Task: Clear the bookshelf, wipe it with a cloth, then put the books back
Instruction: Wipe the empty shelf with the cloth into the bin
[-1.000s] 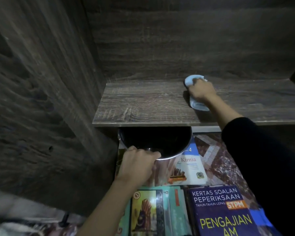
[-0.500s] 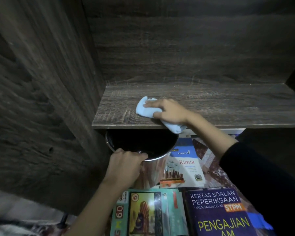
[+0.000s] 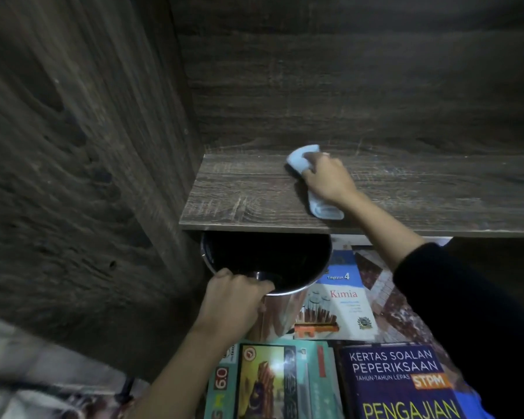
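Observation:
The dark wooden shelf board (image 3: 248,192) has no books on it. My right hand (image 3: 328,178) presses a light blue cloth (image 3: 300,158) flat on the board, near its back and middle; one end of the cloth sticks out under my wrist. Just below the shelf's front edge my left hand (image 3: 232,300) grips the rim of a shiny metal bin (image 3: 273,313) with a dark inside. Several books lie on the floor below: a white "Kimia" book (image 3: 342,309), a dark blue exam book (image 3: 400,385) and a teal book (image 3: 266,382).
The bookcase's left side panel (image 3: 82,182) and back panel (image 3: 345,86) close in the shelf. Patterned floor tiles (image 3: 387,294) show to the right of the bin. My dark right sleeve (image 3: 472,322) covers the lower right.
My right hand slid the cloth from the shelf's back right to the front left edge above the bin, then back toward the rear middle. My left hand kept its grip on the bin.

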### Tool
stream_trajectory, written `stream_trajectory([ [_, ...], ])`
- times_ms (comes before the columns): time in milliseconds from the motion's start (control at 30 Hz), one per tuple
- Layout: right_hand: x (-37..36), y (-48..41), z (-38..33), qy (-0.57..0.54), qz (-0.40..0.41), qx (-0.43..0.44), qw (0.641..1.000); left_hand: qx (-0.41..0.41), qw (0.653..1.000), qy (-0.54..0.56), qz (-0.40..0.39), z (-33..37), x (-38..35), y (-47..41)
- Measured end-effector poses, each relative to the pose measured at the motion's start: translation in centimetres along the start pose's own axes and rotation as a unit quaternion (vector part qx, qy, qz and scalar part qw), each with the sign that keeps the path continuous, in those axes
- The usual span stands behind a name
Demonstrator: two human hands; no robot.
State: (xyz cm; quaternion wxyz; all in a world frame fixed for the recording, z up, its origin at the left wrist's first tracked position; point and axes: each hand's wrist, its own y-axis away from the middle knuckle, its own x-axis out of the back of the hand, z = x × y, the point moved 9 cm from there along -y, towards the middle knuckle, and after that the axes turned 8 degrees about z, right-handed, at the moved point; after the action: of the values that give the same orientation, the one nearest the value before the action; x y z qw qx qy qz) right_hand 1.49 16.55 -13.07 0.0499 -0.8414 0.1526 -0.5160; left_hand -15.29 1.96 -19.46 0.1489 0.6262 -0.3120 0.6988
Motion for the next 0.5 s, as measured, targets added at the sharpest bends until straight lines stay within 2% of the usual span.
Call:
stream_trajectory([
  [100, -1.2, -1.4, 1.3, 0.066, -0.004, -0.071, 0.995, 0.001, 1.000, 0.001, -0.006, -0.4, -0.3, 0.1],
  [267, -2.8, -3.1, -0.4, 0.082, -0.017, -0.109, 0.991, 0.012, 1.000, 0.012, -0.001, -1.0, -0.1, 0.2],
  [500, -5.0, -3.4, -3.7, 0.088, -0.039, -0.086, 0.992, 0.027, 1.000, 0.011, -0.004, -1.6, 0.0, -0.1],
])
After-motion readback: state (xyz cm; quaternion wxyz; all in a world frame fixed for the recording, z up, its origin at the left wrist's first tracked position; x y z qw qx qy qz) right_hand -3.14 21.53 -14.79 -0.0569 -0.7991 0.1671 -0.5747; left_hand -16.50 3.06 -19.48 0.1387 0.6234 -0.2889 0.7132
